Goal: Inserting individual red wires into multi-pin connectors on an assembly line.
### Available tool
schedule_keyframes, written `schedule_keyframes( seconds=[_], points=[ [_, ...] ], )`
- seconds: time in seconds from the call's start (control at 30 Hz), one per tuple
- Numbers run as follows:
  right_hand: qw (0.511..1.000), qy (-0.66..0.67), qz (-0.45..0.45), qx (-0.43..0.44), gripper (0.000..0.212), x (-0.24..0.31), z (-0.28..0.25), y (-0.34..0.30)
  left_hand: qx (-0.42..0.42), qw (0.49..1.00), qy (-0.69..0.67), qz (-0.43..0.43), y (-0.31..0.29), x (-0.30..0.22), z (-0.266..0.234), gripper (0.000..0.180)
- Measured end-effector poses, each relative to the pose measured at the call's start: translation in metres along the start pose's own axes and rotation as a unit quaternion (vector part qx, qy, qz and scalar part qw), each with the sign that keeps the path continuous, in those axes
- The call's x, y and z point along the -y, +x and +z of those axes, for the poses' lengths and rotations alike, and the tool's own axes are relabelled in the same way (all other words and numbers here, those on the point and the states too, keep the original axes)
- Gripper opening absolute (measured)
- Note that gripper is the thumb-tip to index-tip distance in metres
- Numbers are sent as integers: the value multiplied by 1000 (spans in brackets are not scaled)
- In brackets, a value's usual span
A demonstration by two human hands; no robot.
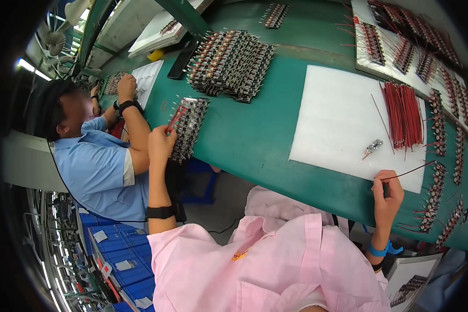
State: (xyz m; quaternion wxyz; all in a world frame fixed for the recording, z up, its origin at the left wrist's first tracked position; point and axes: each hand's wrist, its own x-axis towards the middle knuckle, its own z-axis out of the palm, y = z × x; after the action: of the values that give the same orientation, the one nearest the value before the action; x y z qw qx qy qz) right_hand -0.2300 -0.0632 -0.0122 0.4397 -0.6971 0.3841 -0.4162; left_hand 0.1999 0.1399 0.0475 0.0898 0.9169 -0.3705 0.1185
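Note:
My left hand (pixel 162 143) is closed on slim red tweezers (pixel 177 118), their tips over a small stack of circuit boards (pixel 193 125) near the bench's front edge. My right hand (pixel 388 192) pinches a thin dark red wire (pixel 412 170) at the front right of a white foam sheet (pixel 327 119). The wire's free end points right, toward rows of small boards. On the sheet, beyond that hand, lies a single small silvery part (pixel 373 147) with short leads. A thick bundle of red wires (pixel 402 115) rests farther back on the same sheet.
A large pile of boards (pixel 229 62) stands on the green bench (pixel 244 130), beside a dark phone (pixel 182 60). Boards with red wires line the right side, some on a white panel (pixel 366 67). A co-worker in a blue shirt (pixel 96 166) sits close on my left.

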Motion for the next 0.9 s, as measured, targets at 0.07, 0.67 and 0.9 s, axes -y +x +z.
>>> schedule_keyframes(
  seconds=[0.07,0.67,0.9],
  points=[
    [1000,-5,0,-3,5,-1,-1,0,2,1000,-6,-19,0,-2,9,20],
    [1000,-20,0,14,4,3,-1,3,64,996,4,-63,19,-9,9,21],
    [1000,-22,4,11,4,3,-1,1,64,996,-4,-61,20,-10,14,22]
  ],
)
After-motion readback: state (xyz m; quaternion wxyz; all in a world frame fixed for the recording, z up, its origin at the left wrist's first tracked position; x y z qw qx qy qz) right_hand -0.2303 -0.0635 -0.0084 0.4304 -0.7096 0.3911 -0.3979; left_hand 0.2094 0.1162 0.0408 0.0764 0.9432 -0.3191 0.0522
